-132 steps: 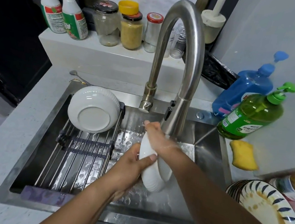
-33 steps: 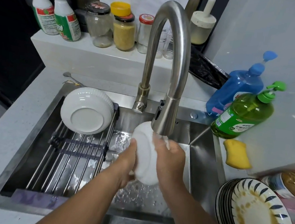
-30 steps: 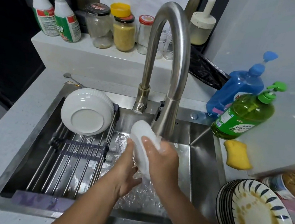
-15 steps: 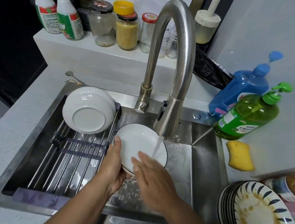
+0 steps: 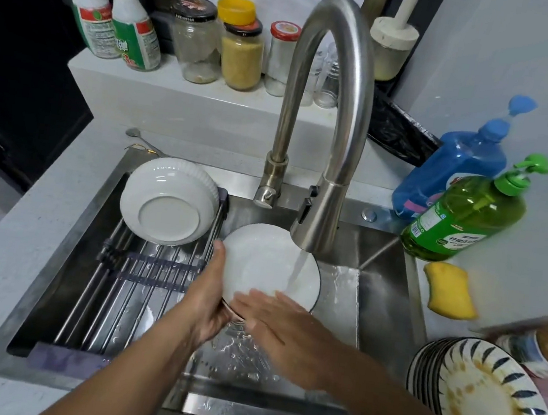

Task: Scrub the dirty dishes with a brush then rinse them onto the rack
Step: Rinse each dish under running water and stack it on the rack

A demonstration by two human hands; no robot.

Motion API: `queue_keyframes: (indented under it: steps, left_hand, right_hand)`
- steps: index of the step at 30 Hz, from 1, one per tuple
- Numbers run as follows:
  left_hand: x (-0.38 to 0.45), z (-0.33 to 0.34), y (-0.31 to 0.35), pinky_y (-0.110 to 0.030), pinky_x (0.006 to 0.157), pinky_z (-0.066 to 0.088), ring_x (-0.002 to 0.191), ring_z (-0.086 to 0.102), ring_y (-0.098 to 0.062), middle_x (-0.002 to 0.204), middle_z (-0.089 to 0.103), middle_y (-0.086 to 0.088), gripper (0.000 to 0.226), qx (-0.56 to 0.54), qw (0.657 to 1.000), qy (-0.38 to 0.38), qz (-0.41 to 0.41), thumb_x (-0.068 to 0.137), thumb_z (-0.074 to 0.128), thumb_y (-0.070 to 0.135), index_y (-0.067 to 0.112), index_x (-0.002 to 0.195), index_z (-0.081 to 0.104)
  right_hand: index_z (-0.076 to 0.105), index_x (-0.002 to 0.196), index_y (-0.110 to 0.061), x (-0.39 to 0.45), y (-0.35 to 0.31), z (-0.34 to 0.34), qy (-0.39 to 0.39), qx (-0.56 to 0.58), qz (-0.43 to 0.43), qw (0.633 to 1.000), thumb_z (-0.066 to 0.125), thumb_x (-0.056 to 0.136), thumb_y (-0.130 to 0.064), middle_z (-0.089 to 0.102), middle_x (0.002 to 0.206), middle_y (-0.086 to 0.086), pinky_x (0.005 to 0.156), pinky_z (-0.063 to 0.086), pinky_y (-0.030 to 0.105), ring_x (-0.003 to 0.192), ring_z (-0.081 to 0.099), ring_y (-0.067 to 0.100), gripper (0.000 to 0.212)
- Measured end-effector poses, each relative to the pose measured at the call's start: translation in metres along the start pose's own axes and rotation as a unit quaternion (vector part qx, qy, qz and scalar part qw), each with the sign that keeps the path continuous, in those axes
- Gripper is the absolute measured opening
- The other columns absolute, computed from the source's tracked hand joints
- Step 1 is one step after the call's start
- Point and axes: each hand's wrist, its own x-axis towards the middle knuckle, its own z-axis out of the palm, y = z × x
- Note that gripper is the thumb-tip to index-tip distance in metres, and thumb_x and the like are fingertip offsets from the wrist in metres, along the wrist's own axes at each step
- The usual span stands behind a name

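The left hand (image 5: 208, 297) grips the left rim of a white dish (image 5: 266, 268), fingers curled round its edge, holding it tilted over the sink (image 5: 390, 290) with its hollow face turned up toward the camera under the faucet's (image 5: 328, 117) stream. The right hand (image 5: 279, 332) lies flat, fingers straight and together, on its near rim

Your supports: pale grey counter (image 5: 0, 263) with a steel sink (image 5: 390, 290) set in it. On the counter right of the sink you've got a yellow sponge (image 5: 450, 291), a green soap bottle (image 5: 464, 217) and a blue bottle (image 5: 449, 173) touching behind it, plus a stack of dirty striped plates (image 5: 483, 402) at the near right. A spoon (image 5: 142, 143) lies by the sink's back-left corner. A roll-up rack (image 5: 139, 280) spans the sink's left half, carrying an upturned white bowl (image 5: 168, 201). The ledge (image 5: 174, 105) behind holds jars (image 5: 241, 55) and two spray bottles (image 5: 116, 19).
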Motion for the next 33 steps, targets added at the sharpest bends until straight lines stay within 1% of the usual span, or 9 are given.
queue_keyframes:
  steps: [3,6,11,15,18,23,27,30,33]
  left_hand:
    - [0.003,-0.009,0.007,-0.031,0.055,0.061,0.081,0.078,-0.019,0.098,0.081,-0.001,0.059,0.028,0.999,0.016,0.036,0.099,0.032,0.067,0.023,0.124,0.063]
    - [0.0,-0.011,0.006,-0.033,0.061,0.062,0.09,0.078,-0.018,0.108,0.079,0.001,0.06,0.034,0.999,0.013,0.036,0.098,0.035,0.069,0.026,0.131,0.061]
    - [0.002,-0.01,-0.007,-0.046,0.079,0.064,0.108,0.074,-0.028,0.123,0.074,-0.011,0.072,-0.066,0.998,-0.01,0.002,0.096,0.036,0.068,0.014,0.138,0.059]
    - [0.003,-0.004,-0.021,-0.06,0.08,0.06,0.107,0.072,-0.039,0.124,0.072,-0.02,0.072,-0.114,0.991,-0.037,-0.061,0.099,0.031,0.067,0.011,0.133,0.061]
    - [0.002,-0.005,-0.024,-0.055,0.067,0.063,0.093,0.076,-0.038,0.115,0.075,-0.021,0.057,-0.08,0.994,-0.033,-0.072,0.108,0.033,0.053,0.009,0.13,0.063]
    - [-0.01,-0.002,-0.015,-0.041,0.067,0.063,0.1,0.073,-0.025,0.112,0.077,-0.003,0.043,0.102,0.994,0.013,0.035,0.108,0.03,0.05,0.03,0.122,0.066]
    - [-0.012,-0.016,-0.015,-0.048,0.109,0.048,0.134,0.051,-0.015,0.146,0.052,0.014,0.039,0.219,0.95,0.062,0.213,0.103,0.036,0.062,0.052,0.139,0.048]
    - [-0.011,-0.021,-0.01,-0.032,0.086,0.056,0.115,0.06,-0.008,0.126,0.061,0.019,0.029,0.145,0.965,0.081,0.202,0.111,0.035,0.04,0.046,0.133,0.053]
    - [-0.013,-0.018,0.0,-0.037,0.065,0.061,0.087,0.073,-0.022,0.105,0.075,0.004,0.034,0.045,0.994,0.074,0.067,0.109,0.036,0.025,0.032,0.128,0.063]
  right_hand:
    - [0.048,0.148,-0.03,-0.028,0.035,-0.005,0.052,-0.087,0.01,0.995,0.021,0.108,-0.045,0.045,0.154,-0.016,0.127,0.003,0.035,0.145,0.03,-0.006,0.051]
    - [0.049,0.147,-0.024,-0.037,0.065,-0.012,0.112,-0.163,0.07,0.978,0.006,0.104,-0.054,0.046,0.155,-0.007,0.124,0.022,0.048,0.145,0.035,0.005,0.068]
    - [0.047,0.149,-0.024,-0.022,0.05,-0.028,0.308,0.122,0.168,0.928,0.045,0.105,-0.041,0.052,0.142,-0.01,0.1,0.046,0.026,0.122,0.055,0.005,0.047]
    - [0.063,0.132,-0.027,-0.013,0.041,-0.041,0.3,0.293,0.229,0.878,0.057,0.101,-0.02,0.071,0.098,-0.016,0.07,0.055,0.017,0.076,0.065,-0.002,0.032]
    - [0.071,0.116,-0.02,-0.017,0.052,-0.036,0.253,0.346,0.298,0.853,0.052,0.097,-0.002,0.068,0.076,-0.002,0.05,0.051,0.018,0.056,0.057,0.005,0.033]
    - [0.075,0.109,-0.019,-0.017,0.055,-0.002,0.204,0.465,0.329,0.796,0.049,0.093,0.007,0.077,0.092,0.007,0.075,0.064,0.041,0.08,0.071,0.023,0.04]
    - [0.07,0.117,-0.022,-0.006,0.044,0.013,0.293,0.489,0.265,0.778,0.047,0.091,0.008,0.077,0.099,-0.001,0.072,0.06,0.033,0.089,0.071,0.016,0.045]
    - [0.071,0.115,-0.03,0.0,0.034,0.01,0.345,0.487,0.241,0.765,0.048,0.094,0.002,0.077,0.1,-0.01,0.07,0.06,0.03,0.092,0.071,0.014,0.044]
    - [0.075,0.107,-0.025,0.002,0.029,0.0,0.384,0.53,0.231,0.72,0.052,0.102,-0.021,0.076,0.097,0.0,0.065,0.059,0.04,0.085,0.07,0.023,0.024]
